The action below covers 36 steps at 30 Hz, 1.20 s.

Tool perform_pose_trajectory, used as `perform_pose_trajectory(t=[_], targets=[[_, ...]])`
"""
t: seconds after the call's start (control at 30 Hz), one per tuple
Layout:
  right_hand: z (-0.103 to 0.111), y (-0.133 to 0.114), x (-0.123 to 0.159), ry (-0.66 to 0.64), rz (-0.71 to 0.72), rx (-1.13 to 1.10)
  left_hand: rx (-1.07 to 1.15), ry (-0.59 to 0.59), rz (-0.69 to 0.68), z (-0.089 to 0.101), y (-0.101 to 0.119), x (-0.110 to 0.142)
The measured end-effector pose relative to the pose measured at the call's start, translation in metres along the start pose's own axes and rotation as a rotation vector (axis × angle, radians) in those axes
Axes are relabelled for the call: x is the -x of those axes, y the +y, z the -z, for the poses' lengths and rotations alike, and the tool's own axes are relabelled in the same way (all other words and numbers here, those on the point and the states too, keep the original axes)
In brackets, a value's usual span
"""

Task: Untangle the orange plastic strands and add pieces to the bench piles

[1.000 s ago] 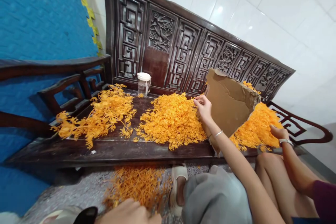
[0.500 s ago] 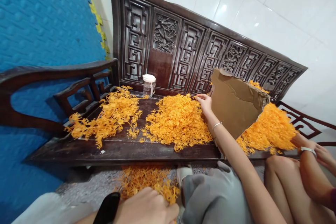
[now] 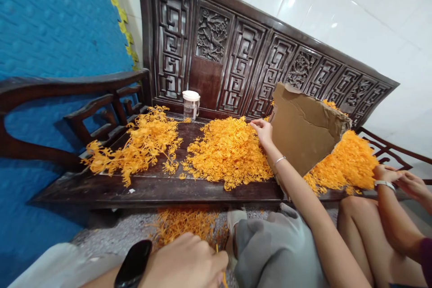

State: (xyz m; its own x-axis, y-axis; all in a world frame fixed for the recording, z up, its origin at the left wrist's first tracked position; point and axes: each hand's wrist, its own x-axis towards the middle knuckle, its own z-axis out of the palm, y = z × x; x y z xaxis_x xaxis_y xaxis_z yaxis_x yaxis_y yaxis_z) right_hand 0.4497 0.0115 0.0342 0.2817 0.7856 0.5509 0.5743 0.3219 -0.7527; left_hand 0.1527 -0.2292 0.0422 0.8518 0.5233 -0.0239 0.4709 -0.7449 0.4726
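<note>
My left hand (image 3: 189,258), with a black watch on its wrist, is closed low in the view. Thin orange plastic stems (image 3: 224,278) stick out by its fingers; the rest of what it grips is hidden. My right hand (image 3: 263,132), wearing a thin bangle, reaches onto the bench. Its fingers are pinched at the upper right edge of a heap of orange plastic flowers (image 3: 229,155), on a flower piece that is mostly hidden. Further left on the seat lie branched orange flower sprigs (image 3: 148,139).
A cardboard sheet (image 3: 303,130) stands tilted between the middle heap and another orange heap (image 3: 351,162). A lidded clear cup (image 3: 191,105) stands by the carved backrest (image 3: 211,78). Orange stems (image 3: 185,225) lie below the bench. At the right are a co-worker's hands (image 3: 398,177).
An orange flower end beside my left hand no longer shows; only thin stems do. My right hand stays at the heap. The co-worker's hands have come together beside the right heap.
</note>
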Motion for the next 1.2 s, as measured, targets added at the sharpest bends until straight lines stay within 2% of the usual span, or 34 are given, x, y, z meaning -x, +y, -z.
perform_pose_trajectory(t=[0.13,0.23,0.4,0.5,0.6,0.67,0.8,0.9,0.97,1.0,1.1,1.2], targets=[[0.003,0.001,0.002,-0.004,0.056,0.094,-0.012,-0.029,0.06,0.016,0.0,-0.006],[0.005,0.003,0.002,0.003,0.031,0.082,0.077,-0.06,0.117,0.025,-0.003,-0.012],[0.011,0.0,0.006,0.009,-0.031,0.015,0.252,0.024,0.162,0.028,-0.011,-0.015],[0.016,-0.016,0.014,0.045,-0.029,-0.076,0.477,0.069,0.217,0.03,-0.015,-0.016],[0.021,-0.05,0.033,0.014,0.01,-0.172,0.812,0.078,0.259,0.035,-0.016,-0.018],[0.026,-0.08,0.053,-0.085,0.053,-0.232,0.964,0.114,0.274,0.039,-0.015,-0.019],[0.041,-0.146,0.105,-0.4,0.194,-0.256,1.154,0.164,0.338,0.042,-0.01,-0.017],[0.053,-0.183,0.14,-0.749,0.42,-0.206,1.307,0.124,0.351,0.038,-0.008,-0.014],[0.056,-0.197,0.157,-0.907,0.585,-0.093,1.342,0.107,0.353,0.036,-0.007,-0.013],[0.055,-0.201,0.163,-0.946,0.657,-0.02,1.336,0.11,0.358,0.035,-0.007,-0.012],[0.05,-0.204,0.175,-1.0,0.808,0.143,1.29,0.107,0.349,0.036,-0.005,-0.011],[0.047,-0.201,0.177,-1.04,0.852,0.13,1.258,0.021,0.273,0.039,-0.003,-0.009]])
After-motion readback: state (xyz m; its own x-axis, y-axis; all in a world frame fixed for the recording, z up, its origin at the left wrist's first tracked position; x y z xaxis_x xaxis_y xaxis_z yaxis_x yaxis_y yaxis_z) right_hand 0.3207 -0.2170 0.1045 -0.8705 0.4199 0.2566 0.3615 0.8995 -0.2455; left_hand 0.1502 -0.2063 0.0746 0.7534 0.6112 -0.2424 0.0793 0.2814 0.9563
